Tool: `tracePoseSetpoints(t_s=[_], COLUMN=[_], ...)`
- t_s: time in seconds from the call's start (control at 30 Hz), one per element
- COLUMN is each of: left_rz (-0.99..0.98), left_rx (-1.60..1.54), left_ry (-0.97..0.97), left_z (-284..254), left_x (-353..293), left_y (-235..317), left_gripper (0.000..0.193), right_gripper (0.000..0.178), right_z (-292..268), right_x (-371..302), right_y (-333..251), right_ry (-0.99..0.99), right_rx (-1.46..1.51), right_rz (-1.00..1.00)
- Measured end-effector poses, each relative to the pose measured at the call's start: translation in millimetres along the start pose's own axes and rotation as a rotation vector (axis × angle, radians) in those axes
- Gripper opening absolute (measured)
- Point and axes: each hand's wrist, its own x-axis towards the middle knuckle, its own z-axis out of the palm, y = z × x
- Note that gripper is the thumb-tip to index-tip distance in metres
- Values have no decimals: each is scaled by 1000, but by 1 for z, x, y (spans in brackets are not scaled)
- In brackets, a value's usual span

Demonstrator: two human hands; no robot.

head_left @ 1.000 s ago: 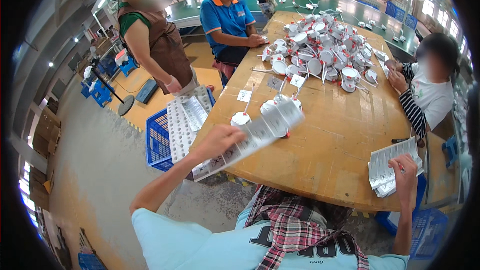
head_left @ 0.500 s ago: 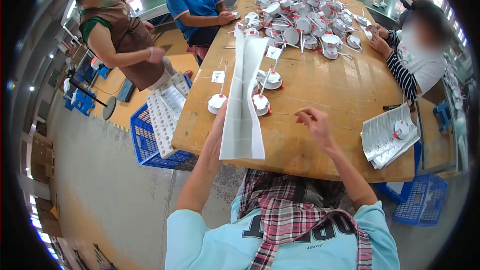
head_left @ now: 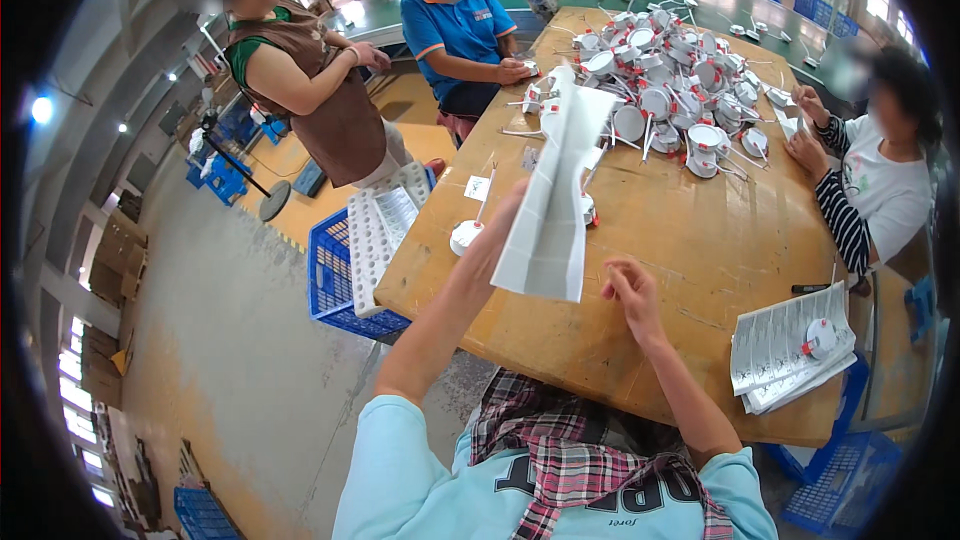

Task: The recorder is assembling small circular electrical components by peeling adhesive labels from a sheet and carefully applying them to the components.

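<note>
A creased white sheet of labels (head_left: 550, 225) stands up over the table, held in my left hand (head_left: 512, 202). The sheet hides most of that hand's fingers. To its left is a round white lamp-like unit (head_left: 466, 237) with a wire and a small white tag (head_left: 478, 186). Another such unit (head_left: 588, 208) with a red part shows partly behind the sheet's right edge. My right hand (head_left: 633, 298) hovers over the table right of the sheet, its fingers curled and thumb and forefinger close together. Whether something small is between them cannot be made out.
A large heap of white units (head_left: 665, 90) covers the table's far part. Label sheets (head_left: 750, 352) with one unit (head_left: 820, 337) on top lie at right, beside a black marker (head_left: 810, 289). Several people stand or sit around. A blue crate (head_left: 328, 270) with a foam tray (head_left: 368, 250) stands left.
The view has turned, so the table appears lower and further right. The sheet now leans more to the right. My right hand's fingers have curled in more.
</note>
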Motion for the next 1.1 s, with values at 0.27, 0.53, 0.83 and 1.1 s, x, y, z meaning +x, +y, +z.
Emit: tracePoseSetpoints(t_s=[0.27, 0.53, 0.83, 1.1], left_rz=[-119, -5, 558, 24], left_rx=[-33, -281, -385, -25], left_ry=[-51, -283, 32, 153], left_z=[-19, -46, -69, 1], left_x=[38, 65, -46, -33], left_y=[-46, -57, 11, -112], left_gripper=[34, 44, 44, 29], right_gripper=[34, 30, 30, 53], right_z=[-50, -51, -57, -46], right_x=[51, 63, 48, 46], right_y=[21, 16, 21, 6], right_ry=[-83, -233, -156, -213], right_rx=[933, 941, 891, 858], right_rz=[336, 271, 309, 255])
